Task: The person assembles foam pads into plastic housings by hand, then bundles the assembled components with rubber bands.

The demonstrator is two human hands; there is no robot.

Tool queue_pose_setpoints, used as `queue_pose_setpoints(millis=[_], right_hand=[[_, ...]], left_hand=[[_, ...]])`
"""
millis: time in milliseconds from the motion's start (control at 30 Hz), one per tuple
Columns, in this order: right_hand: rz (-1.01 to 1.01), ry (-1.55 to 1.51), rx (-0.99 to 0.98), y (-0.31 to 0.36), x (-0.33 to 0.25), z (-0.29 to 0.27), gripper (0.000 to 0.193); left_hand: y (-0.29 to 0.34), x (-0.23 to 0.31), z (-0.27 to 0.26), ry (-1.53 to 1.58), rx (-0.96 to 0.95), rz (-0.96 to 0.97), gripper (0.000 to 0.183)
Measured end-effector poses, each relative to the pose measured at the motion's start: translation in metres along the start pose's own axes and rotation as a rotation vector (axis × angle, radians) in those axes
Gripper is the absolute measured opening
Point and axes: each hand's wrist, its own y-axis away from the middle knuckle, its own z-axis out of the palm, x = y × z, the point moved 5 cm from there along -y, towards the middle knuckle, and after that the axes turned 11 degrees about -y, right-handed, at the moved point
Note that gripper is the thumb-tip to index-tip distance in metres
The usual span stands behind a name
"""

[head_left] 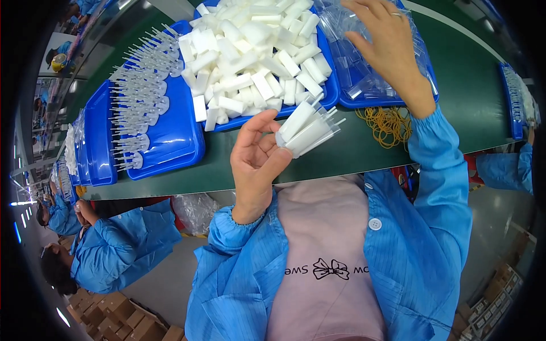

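Note:
My left hand (257, 165) is closed round the base of a clear plastic piece with thin prongs (311, 133), raised over the table's near edge. White foam blocks sit within or against that piece; the overlap makes their exact fit hard to tell. At the upper right, my right hand (389, 48) has its thumb and fingers apart over a blue tray (375, 102) of clear plastic pieces (359, 68). Nothing shows in its grasp. Between my hands and farther off, a heap of white foam blocks (244, 57) overfills another blue tray (334, 94).
Pronged clear parts (139, 96) stand in rows in a blue tray (176, 153) at the left. Yellow rubber bands (387, 125) lie below the right tray on the green table (455, 122). Co-workers in blue (122, 241) sit at the left; cardboard boxes (116, 312) stand on the floor.

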Motion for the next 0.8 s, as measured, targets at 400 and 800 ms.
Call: queue_pose_setpoints(millis=[400, 800], right_hand=[[-0.112, 0.201, -0.102, 0.004, 0.019, 0.026, 0.030], [-0.143, -0.076, 0.128, -0.002, 0.005, -0.008, 0.029]], left_hand=[[0.000, -0.003, -0.005, -0.020, 0.015, -0.006, 0.054], [0.003, -0.001, -0.007, -0.034, 0.045, 0.034, 0.054]])
